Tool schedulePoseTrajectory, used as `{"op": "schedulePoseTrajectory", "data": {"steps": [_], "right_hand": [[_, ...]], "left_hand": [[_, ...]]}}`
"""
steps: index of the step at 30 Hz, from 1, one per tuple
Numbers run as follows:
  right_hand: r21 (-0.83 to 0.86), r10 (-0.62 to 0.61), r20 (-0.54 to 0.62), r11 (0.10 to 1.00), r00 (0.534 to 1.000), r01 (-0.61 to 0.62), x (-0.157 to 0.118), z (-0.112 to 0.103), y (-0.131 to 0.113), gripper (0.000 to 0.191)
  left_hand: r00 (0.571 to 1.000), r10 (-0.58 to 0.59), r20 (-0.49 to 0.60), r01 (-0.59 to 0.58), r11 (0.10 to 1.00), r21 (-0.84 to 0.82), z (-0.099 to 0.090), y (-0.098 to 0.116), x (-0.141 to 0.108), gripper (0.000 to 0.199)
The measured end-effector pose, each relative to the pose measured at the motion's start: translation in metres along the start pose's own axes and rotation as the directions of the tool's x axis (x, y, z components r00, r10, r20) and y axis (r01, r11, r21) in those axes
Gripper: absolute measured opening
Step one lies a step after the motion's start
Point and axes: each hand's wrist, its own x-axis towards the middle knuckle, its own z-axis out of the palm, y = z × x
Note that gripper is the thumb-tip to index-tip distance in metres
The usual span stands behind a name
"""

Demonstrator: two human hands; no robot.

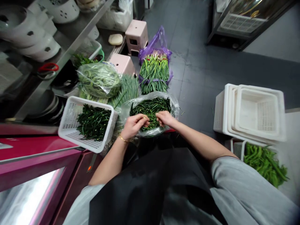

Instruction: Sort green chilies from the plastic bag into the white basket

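Note:
A clear plastic bag (174,104) stands open in front of me, full of thin dark green peppers (152,107) with stems. Over its left part is my left hand (136,124), fingers pinched together; what they hold is too small to name. My right hand (164,118) is above the bag's right part with curled, closed fingers, and anything in them is hidden. A small gap separates the two hands. To the left, a white perforated basket (67,125) holds a pile of dark green peppers (95,122).
Beyond the bag lie scallions (154,72) in a purple bag (160,39). Bagged greens (99,78) and pink stools (137,32) are at the back left. Stacked white baskets (280,112) and a basket of lighter green peppers (264,161) stand right. A metal shelf (79,37) runs along the left.

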Motion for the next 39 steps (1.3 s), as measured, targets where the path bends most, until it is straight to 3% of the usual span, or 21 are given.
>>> {"op": "schedulePoseTrajectory", "data": {"steps": [3, 5, 7, 9, 11, 13, 16, 18, 22, 24, 25, 26, 28, 30, 32, 33, 35, 37, 39], "right_hand": [[-0.399, -0.078, -0.018, 0.915, 0.997, 0.065, -0.001, -0.010, 0.010, 0.036], [-0.641, -0.057, -0.123, 0.767, 0.991, -0.035, 0.009, -0.024, 0.015, 0.036], [-0.762, 0.019, -0.178, 0.630, 0.984, -0.150, 0.024, -0.037, 0.019, 0.035], [-0.821, 0.068, -0.138, 0.550, 0.988, -0.152, 0.035, -0.046, 0.023, 0.034], [-0.838, 0.044, -0.090, 0.537, 0.995, -0.099, 0.040, -0.052, 0.025, 0.034], [-0.827, -0.023, -0.078, 0.560, 0.997, -0.052, 0.039, -0.057, 0.025, 0.034], [-0.770, -0.153, -0.054, 0.635, 0.987, 0.056, 0.034, -0.066, 0.016, 0.035], [-0.663, -0.270, 0.013, 0.719, 0.963, 0.210, 0.033, -0.070, 0.010, 0.031], [-0.124, -0.474, 0.033, 0.872, 0.880, 0.474, 0.041, -0.070, 0.007, 0.037], [0.080, -0.499, 0.037, 0.865, 0.866, 0.495, 0.046, -0.068, 0.012, 0.043], [0.092, -0.486, 0.066, 0.873, 0.872, 0.480, 0.048, -0.067, 0.015, 0.043], [0.030, -0.450, 0.105, 0.893, 0.887, 0.449, 0.050, -0.066, 0.019, 0.040], [-0.272, -0.309, 0.148, 0.901, 0.940, 0.339, 0.055, -0.062, 0.026, 0.030], [-0.607, -0.172, 0.127, 0.766, 0.977, 0.214, 0.061, -0.056, 0.029, 0.029], [-0.790, -0.100, 0.154, 0.585, 0.983, 0.183, 0.067, -0.051, 0.026, 0.034], [-0.826, -0.085, 0.186, 0.525, 0.979, 0.203, 0.068, -0.050, 0.022, 0.033], [-0.838, -0.106, 0.223, 0.487, 0.969, 0.246, 0.067, -0.055, 0.011, 0.029], [-0.802, -0.180, 0.192, 0.538, 0.965, 0.260, 0.061, -0.064, 0.000, 0.025], [-0.702, -0.264, 0.123, 0.658, 0.957, 0.272, 0.053, -0.068, -0.008, 0.024]], "left_hand": [[0.982, -0.096, -0.162, 0.054, 0.968, -0.246, -0.018, -0.008, 0.011, 0.022], [0.966, -0.189, -0.177, 0.137, 0.952, -0.274, -0.018, -0.020, 0.028, 0.020], [0.955, -0.206, -0.213, 0.177, 0.973, -0.148, -0.011, -0.032, 0.048, 0.014], [0.964, -0.081, -0.252, 0.111, 0.988, 0.107, 0.002, -0.039, 0.065, 0.014], [0.975, 0.127, -0.181, -0.049, 0.921, 0.387, 0.015, -0.041, 0.079, 0.020], [0.961, 0.277, 0.010, -0.233, 0.785, 0.574, 0.024, -0.039, 0.089, 0.023], [0.938, 0.244, 0.245, -0.346, 0.635, 0.691, 0.028, -0.037, 0.101, 0.024], [0.949, 0.175, 0.262, -0.312, 0.639, 0.703, 0.025, -0.036, 0.105, 0.022], [0.981, 0.178, 0.081, -0.195, 0.857, 0.477, 0.017, -0.032, 0.103, 0.014], [0.993, 0.099, -0.057, -0.084, 0.972, 0.220, 0.014, -0.031, 0.096, 0.017], [0.993, 0.026, -0.114, -0.018, 0.997, 0.073, 0.012, -0.030, 0.093, 0.022], [0.986, -0.061, -0.154, 0.051, 0.996, -0.066, 0.009, -0.031, 0.089, 0.029], [0.953, -0.238, -0.189, 0.182, 0.945, -0.273, 0.003, -0.032, 0.083, 0.044], [0.915, -0.361, -0.180, 0.274, 0.884, -0.379, -0.004, -0.034, 0.077, 0.057], [0.904, -0.395, -0.166, 0.301, 0.861, -0.411, -0.009, -0.035, 0.070, 0.061], [0.908, -0.384, -0.170, 0.292, 0.867, -0.404, -0.011, -0.035, 0.067, 0.059], [0.919, -0.349, -0.182, 0.271, 0.896, -0.351, -0.014, -0.033, 0.058, 0.053], [0.922, -0.342, -0.181, 0.289, 0.920, -0.264, -0.014, -0.032, 0.051, 0.045], [0.917, -0.352, -0.188, 0.320, 0.930, -0.181, -0.011, -0.034, 0.047, 0.039]]}}
